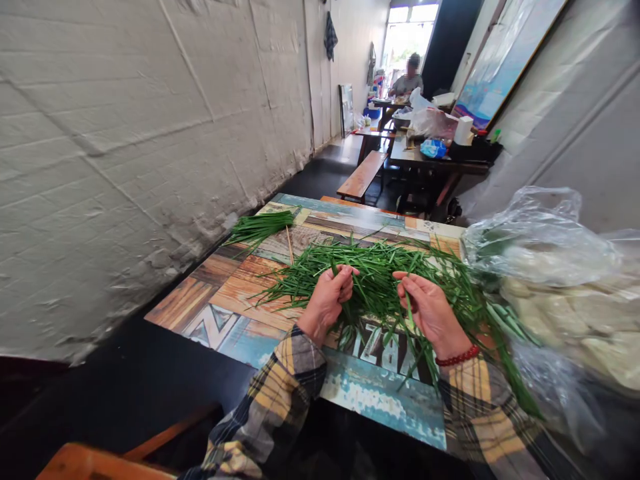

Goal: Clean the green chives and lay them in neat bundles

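Observation:
A loose heap of long green chives (370, 263) spreads over the middle of the patterned table (235, 287). My left hand (331, 293) is closed at the heap's near side, with green blades between its curled fingers. Just to the right, my right hand (425, 307) pinches a chive blade between thumb and fingertips, the blade hanging down below them. A gap separates the two hands. At the table's far left lies a neater bundle of chives (263, 227), its blades lined up. A thin wooden stick (290, 245) rests between bundle and heap.
Clear plastic bags (545, 233) with pale contents crowd the right side. A wall (150, 167) runs along the left. Beyond the table stand a bench (364, 175) and another table with a blue packet (433, 148). A person (407, 83) sits far back. An orange stool (95, 463) is at lower left.

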Motion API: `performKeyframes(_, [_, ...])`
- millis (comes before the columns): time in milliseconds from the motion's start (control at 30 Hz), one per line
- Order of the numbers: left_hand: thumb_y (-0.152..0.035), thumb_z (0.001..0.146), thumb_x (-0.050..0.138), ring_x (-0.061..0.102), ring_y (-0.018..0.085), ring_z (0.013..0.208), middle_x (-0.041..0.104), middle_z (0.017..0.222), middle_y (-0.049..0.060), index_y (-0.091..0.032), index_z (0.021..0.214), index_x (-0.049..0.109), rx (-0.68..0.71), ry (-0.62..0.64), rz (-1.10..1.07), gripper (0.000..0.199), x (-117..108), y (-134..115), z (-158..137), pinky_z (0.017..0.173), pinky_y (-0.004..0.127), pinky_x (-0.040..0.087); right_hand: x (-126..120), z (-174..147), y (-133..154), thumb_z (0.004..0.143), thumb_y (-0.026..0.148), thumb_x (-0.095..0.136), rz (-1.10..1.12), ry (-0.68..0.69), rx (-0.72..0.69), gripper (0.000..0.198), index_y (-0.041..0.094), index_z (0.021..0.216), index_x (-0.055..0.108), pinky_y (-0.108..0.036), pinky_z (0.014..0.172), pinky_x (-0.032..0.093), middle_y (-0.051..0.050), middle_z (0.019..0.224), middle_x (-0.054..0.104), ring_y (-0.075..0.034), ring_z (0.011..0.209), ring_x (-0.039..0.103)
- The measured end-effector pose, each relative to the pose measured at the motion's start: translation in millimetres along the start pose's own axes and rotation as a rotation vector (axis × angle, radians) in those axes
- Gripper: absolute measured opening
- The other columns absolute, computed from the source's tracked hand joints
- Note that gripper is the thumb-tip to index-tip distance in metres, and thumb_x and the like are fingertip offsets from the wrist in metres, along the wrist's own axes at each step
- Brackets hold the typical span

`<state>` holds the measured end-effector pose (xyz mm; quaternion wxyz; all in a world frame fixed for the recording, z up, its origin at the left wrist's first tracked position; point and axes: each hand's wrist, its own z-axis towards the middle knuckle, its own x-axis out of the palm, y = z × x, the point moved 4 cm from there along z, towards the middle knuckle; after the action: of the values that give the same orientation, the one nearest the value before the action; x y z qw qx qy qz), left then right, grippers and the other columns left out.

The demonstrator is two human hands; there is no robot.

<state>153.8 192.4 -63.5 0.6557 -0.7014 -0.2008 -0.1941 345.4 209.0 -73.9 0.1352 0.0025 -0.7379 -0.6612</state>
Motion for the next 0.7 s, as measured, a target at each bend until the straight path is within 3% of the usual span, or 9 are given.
performKeyframes(333, [-0.045,0.073,0.07,0.02,0.002,0.04,0.027,0.047,-0.009,-0.012,0.072,0.059,-0.101,0.123,0.092,0.034,8,6,-11,0.041,0.02,0.011,-2,2,-1,0.076,0.05,0.063,-0.368,-0.009,-0.117,0.036,0.02,0.093,0.072,-0.024,0.047,0.031,0.001,0.06,0.055,-0.011,0.052,0.042])
performKeyframes(533, [-0.045,0.075,0.067,0.02,0.003,0.041,0.027,0.046,-0.008,-0.013,0.069,0.059,-0.184,0.302,0.249,0.034,17,11,-18,0.043,0.023,0.009,-4,1,5,0.079,0.047,0.06,-0.383,-0.074,-0.194,0.027,0.022,0.086,0.068,-0.025,0.053,0.038,-0.001,0.073,0.063,-0.012,0.056,0.049])
performKeyframes(700, [-0.047,0.076,0.065,0.019,0.003,0.041,0.029,0.045,-0.008,-0.013,0.067,0.059,-0.223,0.373,0.3,0.036,20,15,-20,0.043,0.023,0.01,8,-5,10,0.084,0.043,0.055,-0.384,0.062,-0.222,0.031,0.023,0.104,0.066,-0.024,0.052,0.039,0.001,0.071,0.06,-0.012,0.057,0.049])
